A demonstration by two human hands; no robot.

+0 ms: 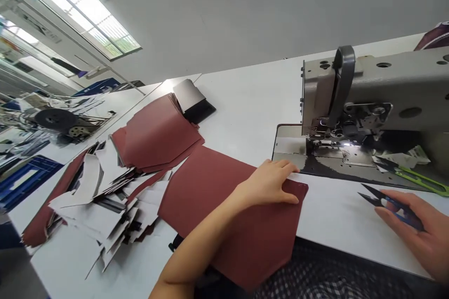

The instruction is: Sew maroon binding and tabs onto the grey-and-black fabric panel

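Resting left hand point(266, 184) on maroon panel point(259, 243), right hand point(421, 231) holding thread snips point(396, 208).

Our right hand point(409, 229) can pass along the white table point(336, 215) to the sewing machine point(351, 88), whose head blocks the way beyond; stacked maroon panels point(157, 133) and paper patterns point(94, 210) crowd the left.

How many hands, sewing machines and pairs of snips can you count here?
Hands: 2 (left hand, right hand)
Sewing machines: 1 (sewing machine)
Pairs of snips: 2 (blue-handled thread snips, green-handled thread snips)
Total: 5
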